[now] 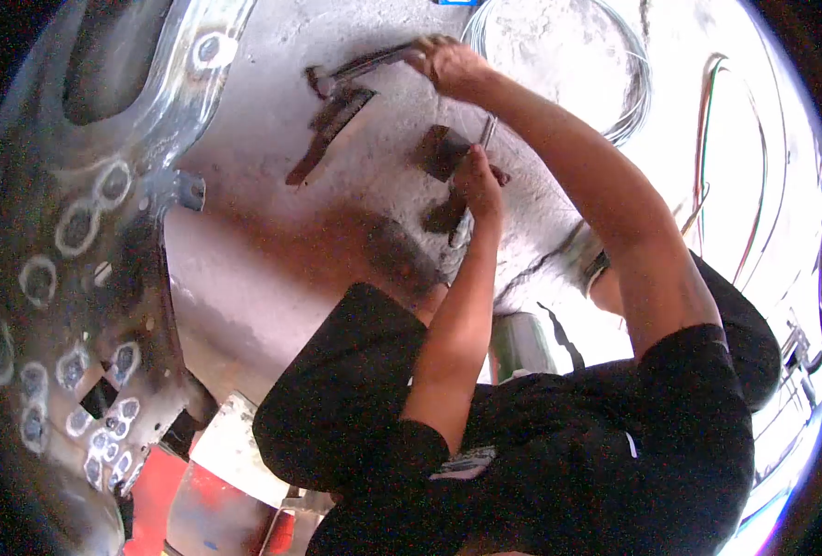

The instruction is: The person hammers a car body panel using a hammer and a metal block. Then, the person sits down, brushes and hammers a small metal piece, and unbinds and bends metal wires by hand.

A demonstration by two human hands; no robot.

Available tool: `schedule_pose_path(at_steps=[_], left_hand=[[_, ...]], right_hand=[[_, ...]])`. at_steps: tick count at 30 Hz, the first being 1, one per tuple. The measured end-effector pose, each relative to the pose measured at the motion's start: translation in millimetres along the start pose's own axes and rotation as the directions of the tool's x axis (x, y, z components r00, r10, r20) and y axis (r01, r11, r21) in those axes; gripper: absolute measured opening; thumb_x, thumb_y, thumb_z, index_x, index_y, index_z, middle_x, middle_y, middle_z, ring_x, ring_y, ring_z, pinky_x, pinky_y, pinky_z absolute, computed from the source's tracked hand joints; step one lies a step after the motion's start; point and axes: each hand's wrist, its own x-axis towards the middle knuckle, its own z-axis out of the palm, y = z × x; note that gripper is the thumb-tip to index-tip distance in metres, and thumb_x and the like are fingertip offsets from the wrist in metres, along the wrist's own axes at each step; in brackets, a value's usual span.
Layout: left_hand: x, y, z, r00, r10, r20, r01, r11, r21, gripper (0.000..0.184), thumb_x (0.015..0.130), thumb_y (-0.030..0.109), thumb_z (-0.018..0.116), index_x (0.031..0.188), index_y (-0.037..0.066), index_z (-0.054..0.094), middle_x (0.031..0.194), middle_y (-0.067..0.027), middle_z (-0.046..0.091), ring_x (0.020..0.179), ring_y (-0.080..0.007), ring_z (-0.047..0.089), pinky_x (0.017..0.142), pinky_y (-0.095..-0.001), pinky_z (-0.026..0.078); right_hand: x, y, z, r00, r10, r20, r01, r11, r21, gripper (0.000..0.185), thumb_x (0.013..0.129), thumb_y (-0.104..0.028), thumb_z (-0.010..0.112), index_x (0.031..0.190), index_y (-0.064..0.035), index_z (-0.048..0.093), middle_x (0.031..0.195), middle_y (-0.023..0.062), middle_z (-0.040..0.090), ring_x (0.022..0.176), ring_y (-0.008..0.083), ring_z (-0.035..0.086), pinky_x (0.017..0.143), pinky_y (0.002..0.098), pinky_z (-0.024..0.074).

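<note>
My right hand (448,67) is closed around the handle of a hammer (369,61), stretched out over the floor and slightly blurred. The hammer's head is at the far left end, above a wire brush (332,134) lying on the concrete. Nearer to me, my left hand (479,183) is closed on a narrow metal tool (491,132) whose bright end shows above the fist; its kind is unclear. Beside these fingers is a dark square metal plate (442,152); whether the tool grips it cannot be seen.
A large metal panel with ground weld spots (77,278) stands along the left side. A coil of wire (641,93) lies on the floor at the top, with hoses (705,139) at right. Red and white painted sheet pieces (235,445) sit at lower left, near my knee.
</note>
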Motion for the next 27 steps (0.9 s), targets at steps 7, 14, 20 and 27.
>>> schedule_pose_path(at_steps=[7,14,20,27], left_hand=[[8,7,-12,0.915,-0.4,0.057,0.395,0.857,-0.332,0.05,0.099,0.04,0.052,0.07,0.0,0.058,0.055,-0.0093,0.054,0.046,-0.0183,0.053,0.045,-0.0365,0.043],[1,16,-16,0.999,-0.052,0.006,0.05,0.988,0.149,0.041,0.096,0.028,0.056,0.076,-0.006,0.066,0.07,-0.0162,0.068,0.047,-0.0227,0.058,0.045,-0.0392,0.046],[23,1,-15,0.959,-0.283,-0.01,0.282,0.959,-0.022,0.035,0.095,0.023,0.057,0.08,-0.008,0.065,0.078,-0.0149,0.068,0.051,-0.0238,0.06,0.049,-0.0396,0.049],[30,-3,-22,0.941,0.304,0.152,-0.33,0.924,0.195,0.026,0.096,0.02,0.054,0.092,-0.004,0.063,0.08,-0.0127,0.067,0.046,-0.0205,0.056,0.043,-0.0355,0.048]], right_hand=[[17,-5,14,0.998,0.048,0.041,-0.049,0.999,0.022,0.052,0.095,-0.017,0.046,0.146,-0.0152,0.038,0.114,0.0167,0.061,0.1,0.0338,0.065,0.082,0.0504,0.0527],[41,-3,-48,0.943,0.273,0.192,-0.333,0.811,0.482,0.026,0.083,-0.026,0.058,0.1,-0.0074,0.066,0.097,0.0173,0.069,0.098,0.0346,0.067,0.085,0.0475,0.0535],[-42,-9,-131,0.922,0.381,0.068,-0.275,0.524,0.806,0.031,0.081,-0.025,0.059,0.098,-0.002,0.07,0.096,0.0203,0.067,0.092,0.0358,0.066,0.081,0.0438,0.0526],[-147,-41,-160,0.809,0.449,0.379,-0.464,0.093,0.881,0.019,0.081,-0.008,0.061,0.097,0.0015,0.057,0.073,0.009,0.057,0.069,0.0151,0.055,0.064,0.0337,0.0461]])
